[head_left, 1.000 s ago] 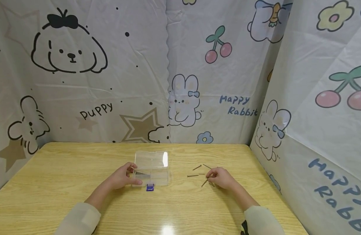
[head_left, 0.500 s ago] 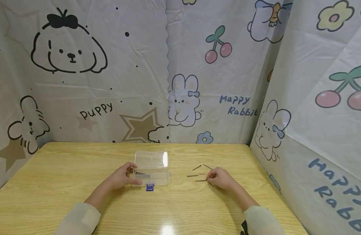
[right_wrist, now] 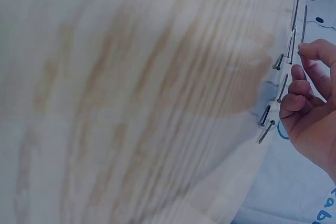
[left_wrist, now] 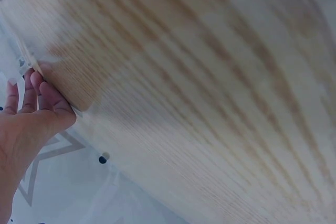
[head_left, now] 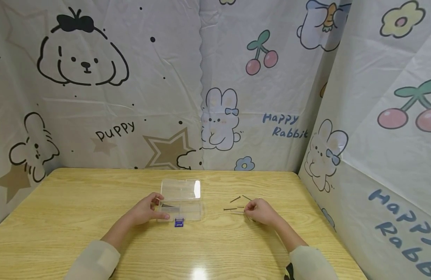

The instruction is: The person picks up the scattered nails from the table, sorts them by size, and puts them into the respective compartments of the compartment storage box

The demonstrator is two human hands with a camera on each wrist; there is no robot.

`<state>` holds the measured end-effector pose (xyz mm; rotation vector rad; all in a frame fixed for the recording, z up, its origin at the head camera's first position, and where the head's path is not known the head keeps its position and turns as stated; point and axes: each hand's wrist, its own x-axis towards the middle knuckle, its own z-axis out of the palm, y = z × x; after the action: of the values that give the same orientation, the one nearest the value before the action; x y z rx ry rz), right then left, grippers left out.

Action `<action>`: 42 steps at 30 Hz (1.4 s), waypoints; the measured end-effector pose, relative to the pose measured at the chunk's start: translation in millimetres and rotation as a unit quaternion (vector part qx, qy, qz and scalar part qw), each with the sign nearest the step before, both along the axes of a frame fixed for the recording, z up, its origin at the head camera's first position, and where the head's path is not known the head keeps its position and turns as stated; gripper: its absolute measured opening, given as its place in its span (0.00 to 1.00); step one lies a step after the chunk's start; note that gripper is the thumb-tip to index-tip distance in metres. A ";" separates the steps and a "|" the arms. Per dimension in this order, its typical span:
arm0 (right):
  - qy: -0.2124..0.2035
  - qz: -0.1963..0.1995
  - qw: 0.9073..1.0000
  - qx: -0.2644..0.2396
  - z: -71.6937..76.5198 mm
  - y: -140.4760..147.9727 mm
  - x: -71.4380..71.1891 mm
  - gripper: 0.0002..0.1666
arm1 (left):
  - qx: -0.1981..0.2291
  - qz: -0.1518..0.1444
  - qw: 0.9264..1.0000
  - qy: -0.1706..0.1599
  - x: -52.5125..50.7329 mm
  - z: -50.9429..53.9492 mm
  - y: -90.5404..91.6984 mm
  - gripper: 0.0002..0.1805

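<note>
A clear plastic box with a blue latch stands on the table, its lid raised at the back. My left hand grips the box's left side, thumb at the front and fingers further back; the left wrist view also shows that hand. Dark nails lie in the left compartment. To the right, my right hand pinches a nail between thumb and finger, its shank pointing left. Loose nails lie around and behind the right hand, some partly hidden by it.
The wood-grain table ends at a printed cloth behind it. Another cloth wall runs along the right edge. Two more loose nails lie between the box and the right hand.
The nail in my right hand has swung from pointing down and left to pointing left. That hand has shifted slightly left. The left hand and box have stayed put.
</note>
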<state>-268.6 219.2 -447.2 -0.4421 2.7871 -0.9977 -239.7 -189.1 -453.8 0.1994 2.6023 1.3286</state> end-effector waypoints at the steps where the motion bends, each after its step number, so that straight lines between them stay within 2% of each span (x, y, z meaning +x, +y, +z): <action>1: -0.003 -0.004 1.000 -0.001 0.7 -1.3 0.0 0.05 | 0.000 -0.001 1.000 0.000 0.3 -0.3 -0.4 0.42; 8: -0.007 -0.031 0.999 0.002 7.4 -12.8 -0.4 0.05 | 0.003 -0.001 1.000 0.002 1.5 -0.1 -1.5 0.43; 11: -0.008 -0.034 0.999 0.002 9.5 -17.4 -0.7 0.05 | -0.004 -0.009 1.000 0.011 2.3 1.0 -2.0 0.43; 13: -0.010 -0.031 0.999 -0.001 10.2 -20.4 -1.0 0.05 | -0.008 -0.015 1.000 0.013 3.4 2.2 -1.9 0.43; 22: -0.004 -0.007 1.000 -0.012 12.3 -32.8 -3.6 0.05 | -0.001 0.001 1.000 -0.002 2.9 2.3 -0.7 0.42; 25: -0.001 -0.006 1.000 -0.014 13.9 -39.1 -2.8 0.05 | -0.003 -0.002 1.000 0.000 2.5 2.5 -0.5 0.41; 32: 0.021 0.002 1.000 -0.019 12.8 -53.9 -2.8 0.04 | -0.003 -0.004 1.000 0.000 2.0 2.7 -0.3 0.41; 42: 0.003 -0.001 0.999 -0.036 17.4 -71.6 -0.9 0.05 | -0.003 -0.009 1.000 0.003 3.0 2.5 0.3 0.41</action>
<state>-269.5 147.6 -429.9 -0.4532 2.7647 -1.1026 -236.8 -188.8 -451.4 0.2250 2.6029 1.3165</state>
